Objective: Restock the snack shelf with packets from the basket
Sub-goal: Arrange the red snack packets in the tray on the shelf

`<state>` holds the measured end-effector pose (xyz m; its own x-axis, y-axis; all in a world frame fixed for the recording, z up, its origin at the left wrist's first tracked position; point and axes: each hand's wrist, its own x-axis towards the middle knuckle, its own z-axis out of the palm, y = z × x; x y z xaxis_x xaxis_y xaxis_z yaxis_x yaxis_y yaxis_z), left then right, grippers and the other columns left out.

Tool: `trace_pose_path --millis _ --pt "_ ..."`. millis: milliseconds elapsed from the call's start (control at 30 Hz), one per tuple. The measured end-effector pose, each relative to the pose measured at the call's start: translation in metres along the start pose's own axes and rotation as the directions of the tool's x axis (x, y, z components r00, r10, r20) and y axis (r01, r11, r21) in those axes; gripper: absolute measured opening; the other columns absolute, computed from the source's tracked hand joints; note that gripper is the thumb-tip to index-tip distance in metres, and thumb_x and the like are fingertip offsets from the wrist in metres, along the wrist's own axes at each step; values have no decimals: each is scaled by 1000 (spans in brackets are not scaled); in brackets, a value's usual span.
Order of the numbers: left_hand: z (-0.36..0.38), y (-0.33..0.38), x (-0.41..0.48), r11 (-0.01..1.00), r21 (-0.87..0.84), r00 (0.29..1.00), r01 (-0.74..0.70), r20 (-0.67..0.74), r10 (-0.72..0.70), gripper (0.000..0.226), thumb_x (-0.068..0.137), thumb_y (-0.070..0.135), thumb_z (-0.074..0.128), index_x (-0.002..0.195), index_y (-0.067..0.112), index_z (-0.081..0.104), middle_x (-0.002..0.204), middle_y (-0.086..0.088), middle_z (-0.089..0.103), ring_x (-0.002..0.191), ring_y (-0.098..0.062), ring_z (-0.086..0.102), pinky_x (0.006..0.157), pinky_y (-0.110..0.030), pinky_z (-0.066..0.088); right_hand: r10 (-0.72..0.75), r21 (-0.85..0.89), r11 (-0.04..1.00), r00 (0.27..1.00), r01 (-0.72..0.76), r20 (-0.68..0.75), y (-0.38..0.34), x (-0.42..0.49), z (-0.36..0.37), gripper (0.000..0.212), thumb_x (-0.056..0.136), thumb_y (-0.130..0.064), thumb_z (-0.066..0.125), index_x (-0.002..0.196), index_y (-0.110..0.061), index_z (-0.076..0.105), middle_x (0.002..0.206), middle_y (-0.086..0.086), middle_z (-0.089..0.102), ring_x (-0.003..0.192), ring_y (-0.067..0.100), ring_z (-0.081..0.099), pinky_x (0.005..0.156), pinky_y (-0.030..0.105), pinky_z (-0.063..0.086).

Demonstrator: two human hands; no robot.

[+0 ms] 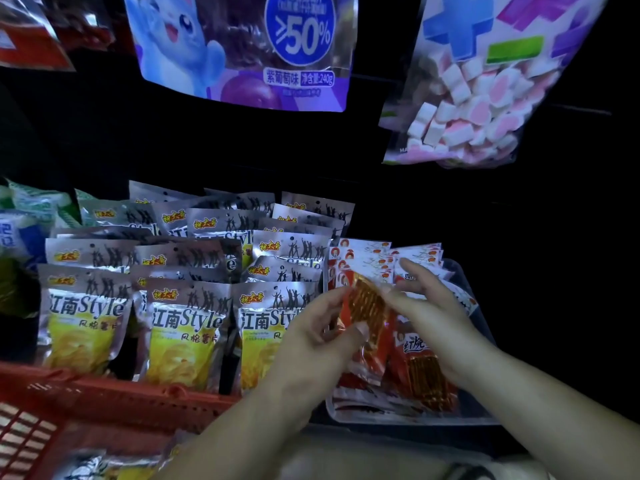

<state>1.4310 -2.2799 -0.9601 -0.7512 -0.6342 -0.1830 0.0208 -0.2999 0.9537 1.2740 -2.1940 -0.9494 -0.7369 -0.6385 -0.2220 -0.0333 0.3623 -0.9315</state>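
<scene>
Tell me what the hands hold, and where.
The left hand pinches a red packet at its left edge, thumb on the front. The right hand touches its upper right edge; grip there unclear.

- Purple hanging bag (242, 50): "≥50%" in white inside a blue circle. On the band below it are "紫葡萄味" and "净含量:240g". The finer line under that is too small to read.
- Silver potato-chip packets (86, 306): each front carries "江南Style" in large blue letters with "风格薯片" beneath. The red-and-yellow logo at the top ends in "大哥"; its first character is unclear.
- Red packet (420, 355) lying in the tray: "红烧", with the rest hidden by a hand.
- Marshmallow bag (485, 98): its print is too blurred to read.
</scene>
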Motion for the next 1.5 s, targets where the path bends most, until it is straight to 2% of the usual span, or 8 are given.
trace_pose_path --millis 133,267,367,733,933,1133,1300,1500 --pt "-9 1 5 975 -144 981 168 120 -152 37 103 5 53 125 28 71 120 -9 74 111 -31 71 93 -58 57 84 122 988 992 -95 90 4 10 -16 59 88 -16 78 139 -33 56 113 4 76 99 26 74 78 40 58" --pt "-9 -7 9 980 182 996 85 3 -87 41 101 -7 51 119 22 74 109 -2 78 105 -16 73 85 -22 59 42 46 998 999 -42 12 9 19 -23 73 84 0 79 143 -34 53 123 12 70 113 32 69 99 59 54" --pt "-10 -12 17 965 243 978 102 -200 -53 39 98 -9 52 125 16 66 108 -3 72 82 -1 70 65 -11 55 -30 -79 997 999 27 -35 12 24 -23 75 88 1 77 150 -29 47 143 0 56 135 17 50 114 44 44" --pt "-16 -29 25 947 300 974 115 -221 -48 30 100 2 57 114 28 63 111 8 69 77 3 70 70 -22 61 96 -468 883 971 18 218 62 39 -2 26 85 -2 76 82 -24 62 90 4 67 89 26 65 80 33 52" --pt "-23 -47 31 711 703 997 -11 -45 60 32 98 11 56 122 27 68 111 11 66 99 -3 63 67 0 42 260 -571 821 884 10 388 54 42 -14 50 78 1 78 105 -41 71 114 -13 67 107 7 63 87 30 58" --pt "-20 -53 31 526 846 995 -90 52 86 38 89 17 53 116 33 74 76 16 66 67 -6 63 54 -5 37 372 -491 860 829 -138 418 35 40 -36 22 93 -25 73 113 -34 75 106 -7 77 99 12 73 85 34 62" --pt "-20 -53 34 592 801 993 -92 30 113 36 92 14 53 119 27 72 94 14 72 65 0 63 56 -5 39 -122 -444 886 991 131 49 52 63 -29 16 102 -26 64 116 -33 68 114 -16 64 102 7 63 98 40 56" --pt "-11 -46 22 539 798 947 -270 321 -1 42 96 36 56 136 48 53 120 18 71 107 -1 65 94 -18 53 -150 -783 588 979 203 141 39 102 0 55 100 -35 65 151 -37 43 146 1 56 102 24 67 93 44 55"
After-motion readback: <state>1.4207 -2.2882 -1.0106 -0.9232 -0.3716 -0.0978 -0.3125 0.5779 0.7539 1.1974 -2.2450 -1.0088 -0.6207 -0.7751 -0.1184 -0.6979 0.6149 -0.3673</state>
